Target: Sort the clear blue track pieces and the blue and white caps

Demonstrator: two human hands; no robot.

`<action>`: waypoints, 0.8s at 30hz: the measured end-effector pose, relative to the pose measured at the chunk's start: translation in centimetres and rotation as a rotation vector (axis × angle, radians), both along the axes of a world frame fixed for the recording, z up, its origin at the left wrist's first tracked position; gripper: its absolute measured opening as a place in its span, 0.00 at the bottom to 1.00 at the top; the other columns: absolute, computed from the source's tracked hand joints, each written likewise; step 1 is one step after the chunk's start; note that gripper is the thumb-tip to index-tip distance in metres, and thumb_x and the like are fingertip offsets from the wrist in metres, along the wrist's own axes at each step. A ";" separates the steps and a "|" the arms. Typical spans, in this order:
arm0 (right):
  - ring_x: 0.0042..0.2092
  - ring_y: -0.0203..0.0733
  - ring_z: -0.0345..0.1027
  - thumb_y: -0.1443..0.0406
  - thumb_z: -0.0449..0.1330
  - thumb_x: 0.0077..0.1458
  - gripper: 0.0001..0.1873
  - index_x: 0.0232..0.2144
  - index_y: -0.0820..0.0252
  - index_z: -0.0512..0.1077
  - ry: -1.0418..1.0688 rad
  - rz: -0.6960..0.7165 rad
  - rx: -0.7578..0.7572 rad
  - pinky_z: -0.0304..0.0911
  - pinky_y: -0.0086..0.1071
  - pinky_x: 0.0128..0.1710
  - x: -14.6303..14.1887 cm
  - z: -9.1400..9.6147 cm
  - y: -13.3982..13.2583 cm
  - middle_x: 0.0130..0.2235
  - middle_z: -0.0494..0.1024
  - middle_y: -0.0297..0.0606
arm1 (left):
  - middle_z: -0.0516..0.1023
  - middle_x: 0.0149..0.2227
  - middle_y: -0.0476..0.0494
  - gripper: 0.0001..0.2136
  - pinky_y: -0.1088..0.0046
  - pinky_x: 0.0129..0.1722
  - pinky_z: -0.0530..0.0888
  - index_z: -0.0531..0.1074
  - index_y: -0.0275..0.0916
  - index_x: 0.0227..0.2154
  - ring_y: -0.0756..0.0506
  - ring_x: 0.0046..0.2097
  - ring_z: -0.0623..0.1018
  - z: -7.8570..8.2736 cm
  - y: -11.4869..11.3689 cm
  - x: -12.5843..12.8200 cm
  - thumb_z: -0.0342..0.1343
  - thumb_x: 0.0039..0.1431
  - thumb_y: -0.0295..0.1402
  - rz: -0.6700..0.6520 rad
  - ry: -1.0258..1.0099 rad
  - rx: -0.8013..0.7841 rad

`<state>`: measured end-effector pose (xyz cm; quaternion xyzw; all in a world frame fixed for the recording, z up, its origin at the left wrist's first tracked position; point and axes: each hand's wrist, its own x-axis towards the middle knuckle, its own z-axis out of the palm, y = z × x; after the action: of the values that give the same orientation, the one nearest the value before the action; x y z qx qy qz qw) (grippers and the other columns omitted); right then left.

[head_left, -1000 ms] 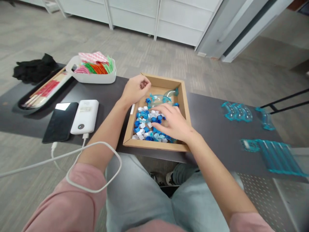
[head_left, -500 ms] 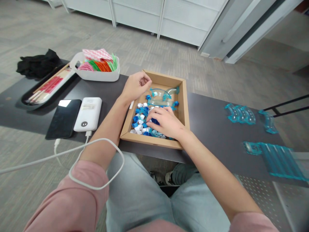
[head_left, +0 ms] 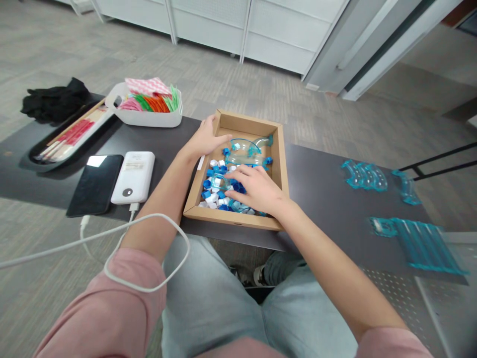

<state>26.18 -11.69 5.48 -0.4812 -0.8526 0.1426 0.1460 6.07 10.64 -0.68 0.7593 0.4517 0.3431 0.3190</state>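
A shallow cardboard tray [head_left: 281,164] sits on the dark table in front of me. It holds several small blue and white pieces [head_left: 214,191] and clear blue curved pieces [head_left: 244,148]. My left hand [head_left: 203,141] rests on the tray's left wall near the far corner, thumb outside and fingers curled over the rim. My right hand [head_left: 257,191] lies palm down over the pile, fingers stretched out with the tips among the small pieces, next to a clear ring-shaped piece [head_left: 219,181].
A black phone [head_left: 95,184] and a white power bank [head_left: 134,176] with a white cable [head_left: 112,238] lie to the left. Behind them are a white bin of coloured packets [head_left: 145,117], a black tray of sticks [head_left: 63,139] and black cloth [head_left: 52,102]. Clear blue track parts [head_left: 363,174] [head_left: 421,243] lie to the right.
My left hand has come down from a loose fist above the tray's far corner onto the left wall. My right hand has shifted a little leftward over the pile.
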 end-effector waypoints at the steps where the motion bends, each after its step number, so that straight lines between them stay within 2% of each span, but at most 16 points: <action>1: 0.61 0.58 0.77 0.56 0.71 0.74 0.19 0.61 0.55 0.80 -0.040 0.009 0.011 0.64 0.49 0.61 -0.3 0.2 0.1 0.61 0.83 0.49 | 0.67 0.77 0.21 0.50 0.40 0.83 0.60 0.63 0.36 0.76 0.24 0.79 0.67 0.0 0.0 -0.1 0.77 0.56 0.50 -0.004 -0.005 0.004; 5: 0.60 0.60 0.77 0.56 0.76 0.69 0.18 0.56 0.55 0.84 -0.145 0.052 0.045 0.68 0.50 0.58 -1.6 1.1 0.8 0.64 0.79 0.52 | 0.66 0.77 0.21 0.51 0.41 0.84 0.59 0.63 0.37 0.76 0.23 0.80 0.65 -0.2 -0.1 -0.1 0.77 0.55 0.49 -0.002 0.004 0.000; 7: 0.61 0.60 0.76 0.59 0.77 0.68 0.13 0.51 0.55 0.85 -0.153 0.072 0.033 0.69 0.50 0.59 -2.0 1.3 1.3 0.63 0.79 0.51 | 0.66 0.77 0.21 0.51 0.41 0.84 0.59 0.63 0.37 0.76 0.23 0.80 0.65 -0.3 0.0 -0.1 0.77 0.55 0.49 -0.008 0.000 0.001; 10: 0.58 0.56 0.78 0.64 0.72 0.70 0.03 0.44 0.55 0.83 -0.082 0.067 -0.020 0.69 0.50 0.60 -1.7 1.2 1.8 0.60 0.81 0.48 | 0.66 0.78 0.22 0.50 0.41 0.83 0.60 0.63 0.37 0.75 0.23 0.80 0.65 -0.4 0.1 -0.2 0.77 0.55 0.49 -0.013 -0.011 -0.004; 12: 0.54 0.53 0.78 0.63 0.68 0.72 0.03 0.42 0.56 0.80 0.073 0.032 -0.068 0.70 0.49 0.60 -0.8 1.0 1.8 0.56 0.83 0.45 | 0.67 0.77 0.22 0.50 0.42 0.83 0.61 0.63 0.37 0.75 0.23 0.80 0.65 -0.4 0.2 -0.2 0.77 0.55 0.49 -0.007 -0.005 -0.007; 14: 0.50 0.49 0.78 0.58 0.65 0.74 0.07 0.43 0.54 0.77 0.330 -0.026 -0.139 0.72 0.47 0.57 0.5 0.8 1.6 0.51 0.83 0.42 | 0.69 0.76 0.23 0.49 0.43 0.82 0.63 0.64 0.36 0.74 0.24 0.79 0.67 -0.3 0.0 -0.2 0.76 0.55 0.50 0.002 -0.001 -0.005; 18: 0.50 0.48 0.79 0.46 0.62 0.73 0.19 0.56 0.48 0.73 0.882 -0.200 -0.276 0.76 0.42 0.51 3.9 1.0 -0.4 0.50 0.85 0.38 | 0.78 0.69 0.29 0.45 0.44 0.76 0.71 0.71 0.36 0.69 0.26 0.73 0.74 0.8 -0.9 0.5 0.75 0.54 0.55 0.070 -0.052 -0.009; 20: 0.51 0.50 0.80 0.42 0.60 0.72 0.25 0.60 0.46 0.72 1.047 -0.303 -0.295 0.78 0.43 0.49 5.7 1.5 -2.2 0.51 0.86 0.39 | 0.83 0.63 0.37 0.45 0.45 0.71 0.75 0.75 0.39 0.66 0.28 0.68 0.78 1.7 -1.5 0.8 0.76 0.50 0.60 0.119 -0.081 -0.059; 22: 0.49 0.51 0.81 0.38 0.56 0.71 0.28 0.60 0.46 0.73 1.129 -0.405 -0.297 0.78 0.44 0.46 7.5 1.9 -4.6 0.51 0.87 0.42 | 0.85 0.59 0.48 0.42 0.46 0.67 0.77 0.77 0.44 0.63 0.32 0.61 0.81 2.7 -2.1 0.7 0.75 0.48 0.60 0.177 -0.058 -0.143; 24: 0.46 0.50 0.81 0.36 0.54 0.70 0.31 0.59 0.47 0.74 1.168 -0.493 -0.293 0.79 0.45 0.45 9.1 2.0 -7.3 0.52 0.88 0.44 | 0.88 0.55 0.58 0.28 0.46 0.69 0.76 0.80 0.50 0.55 0.35 0.60 0.82 3.4 -2.5 0.1 0.69 0.53 0.55 0.276 -0.006 -0.134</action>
<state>35.30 -19.02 7.45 -0.5211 -0.4691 0.4577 0.5467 6.13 8.17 2.75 0.6660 0.5728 0.3550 0.3199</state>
